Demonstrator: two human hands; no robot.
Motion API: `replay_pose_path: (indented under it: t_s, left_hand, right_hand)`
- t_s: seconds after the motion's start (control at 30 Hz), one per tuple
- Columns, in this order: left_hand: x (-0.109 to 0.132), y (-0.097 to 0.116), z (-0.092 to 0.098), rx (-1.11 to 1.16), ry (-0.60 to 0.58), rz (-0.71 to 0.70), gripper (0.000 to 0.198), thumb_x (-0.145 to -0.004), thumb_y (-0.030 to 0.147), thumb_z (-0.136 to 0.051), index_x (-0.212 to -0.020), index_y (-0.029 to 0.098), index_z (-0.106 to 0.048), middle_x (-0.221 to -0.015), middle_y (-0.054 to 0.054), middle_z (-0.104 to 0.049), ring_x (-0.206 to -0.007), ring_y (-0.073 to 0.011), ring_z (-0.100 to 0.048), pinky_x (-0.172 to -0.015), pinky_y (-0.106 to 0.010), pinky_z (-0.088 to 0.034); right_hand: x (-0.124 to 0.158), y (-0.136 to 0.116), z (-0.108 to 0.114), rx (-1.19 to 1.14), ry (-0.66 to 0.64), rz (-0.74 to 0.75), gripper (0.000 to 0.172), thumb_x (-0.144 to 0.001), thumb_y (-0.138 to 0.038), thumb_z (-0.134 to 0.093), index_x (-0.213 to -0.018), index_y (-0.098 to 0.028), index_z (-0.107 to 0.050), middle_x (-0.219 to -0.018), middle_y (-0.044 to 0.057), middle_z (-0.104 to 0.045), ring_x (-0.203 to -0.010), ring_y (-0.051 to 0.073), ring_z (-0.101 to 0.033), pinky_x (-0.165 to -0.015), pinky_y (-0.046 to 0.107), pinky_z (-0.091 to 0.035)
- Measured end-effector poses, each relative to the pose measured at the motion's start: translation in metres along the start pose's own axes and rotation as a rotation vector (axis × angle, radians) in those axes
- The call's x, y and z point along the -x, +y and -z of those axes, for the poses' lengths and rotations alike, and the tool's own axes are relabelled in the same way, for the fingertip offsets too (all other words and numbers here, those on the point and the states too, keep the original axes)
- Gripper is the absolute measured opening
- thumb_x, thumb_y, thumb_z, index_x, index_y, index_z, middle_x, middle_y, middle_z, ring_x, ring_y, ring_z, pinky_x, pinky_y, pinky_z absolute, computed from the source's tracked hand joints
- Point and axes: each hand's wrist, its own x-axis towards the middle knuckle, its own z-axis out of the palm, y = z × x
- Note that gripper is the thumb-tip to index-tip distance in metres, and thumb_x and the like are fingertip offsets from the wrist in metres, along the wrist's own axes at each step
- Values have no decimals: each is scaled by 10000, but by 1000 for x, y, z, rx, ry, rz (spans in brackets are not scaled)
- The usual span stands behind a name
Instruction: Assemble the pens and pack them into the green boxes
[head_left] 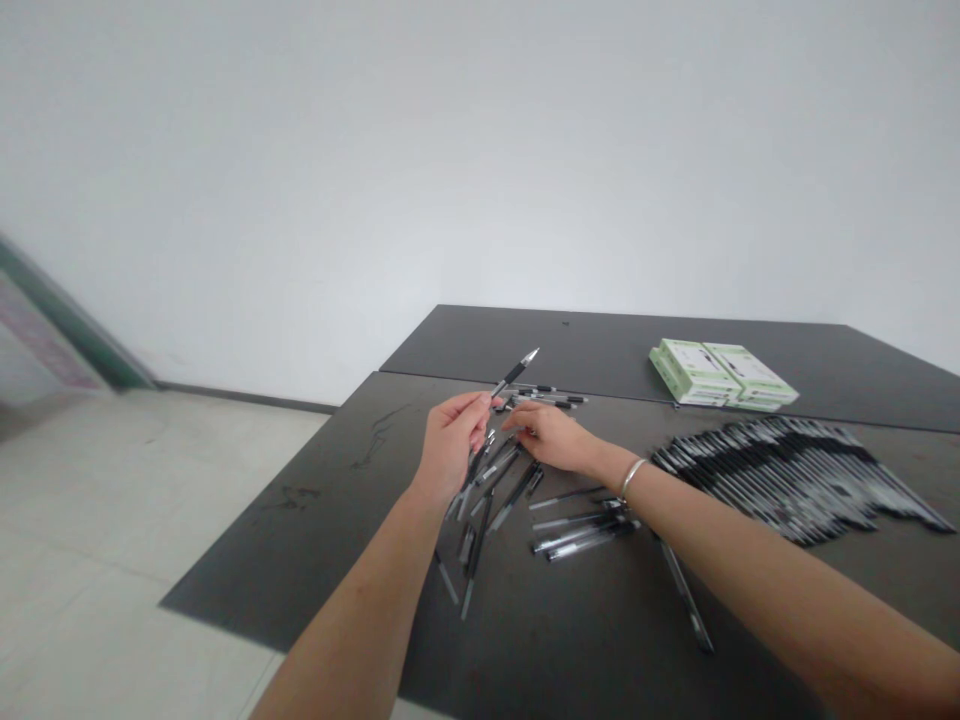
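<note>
The left hand point(450, 445) holds a black pen point(514, 374).

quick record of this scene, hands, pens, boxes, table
left hand: grips a black pen, tip up
right hand: fingertips just above the loose pens, any hold unclear
right wrist: silver bangle
loose pens: scattered under and beside the hands
lined-up pens: many, side by side, to the right
pale green boxes: two, lying together at the far side
surface: dark table

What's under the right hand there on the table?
Loose black pens lie just below the right hand on the dark table; whatever lies directly beneath it is covered.
</note>
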Motion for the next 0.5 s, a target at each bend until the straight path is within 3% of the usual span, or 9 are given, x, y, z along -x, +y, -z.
replay_pose_path:
  t_s: [0.27, 0.5]
  left_hand:
    - [-2, -3, 2, 5, -2, -11, 243, -718, 348, -731, -769, 111, -717, -511, 64, -423, -395, -18, -303, -386, -173, -222]
    - [-2, -1, 1, 36, 24, -25, 236, -711, 338, -725, -750, 105, -712, -486, 68, -418, -398, -23, -291, -387, -176, -206]
  right_hand:
    - [-27, -14, -23, -79, -15, 184, 348, -722, 50, -548, -917, -182, -718, -1015, 70, -712, -1035, 201, -617, -981, 355, -412]
    - [-24, -12, -30, -61, -40, 216, 280, -777, 3, -566, -947, -163, -716, -1023, 98, -716, -1027, 220, -613, -971, 381, -410]
